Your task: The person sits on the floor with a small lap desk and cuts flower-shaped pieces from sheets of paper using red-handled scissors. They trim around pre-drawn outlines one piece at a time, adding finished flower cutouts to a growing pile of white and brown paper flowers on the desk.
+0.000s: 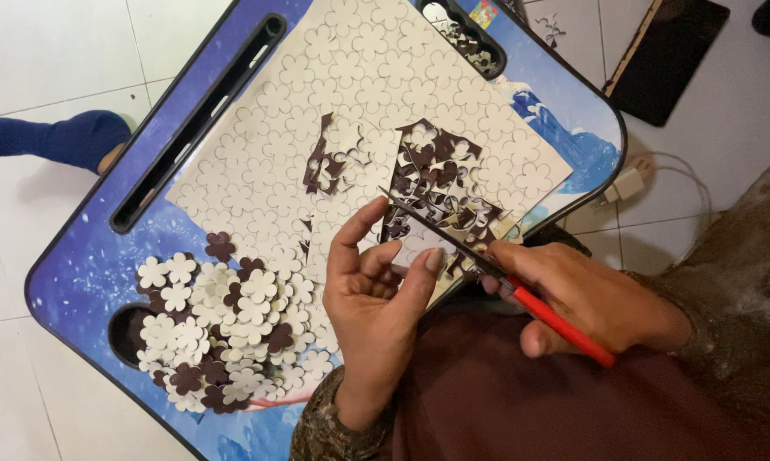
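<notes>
Two hands work over our blue lap table (86,256): our left hand (372,316) pinches a small white piece (412,248) between thumb and fingers, our right hand (586,294) is clenched on the red-handled scissors (496,273), above the flower-cut sheet (359,102), beside loose flowers (223,324)

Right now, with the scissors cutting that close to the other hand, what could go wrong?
1. The scissors blades cross just above the left hand's fingers, which pinch the small piece; a slip could nick them.
2. The sheet is already cut open in the middle, so a tug could tear the thin strips there.
3. The flower pile sits by the tray's edge and cup hole; a nudge could spill some.
</notes>
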